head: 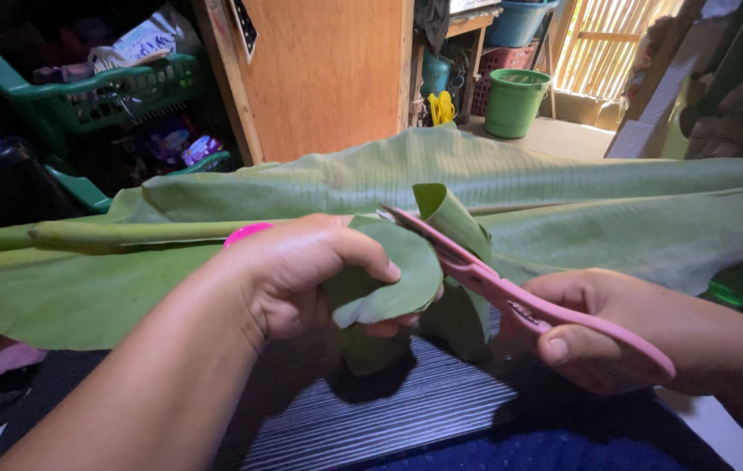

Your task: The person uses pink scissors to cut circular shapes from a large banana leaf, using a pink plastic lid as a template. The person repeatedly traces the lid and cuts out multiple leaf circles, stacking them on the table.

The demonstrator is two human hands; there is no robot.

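Scissors work underway: right hand (616,327) grips pink plastic-handled scissors (511,292), blades w/ a bite into the big green banana leaf (563,201). Left hand (301,270) pinches a curled leaf piece (393,279), fingers closed. Next snip likely needs taut leaf, steady angle.
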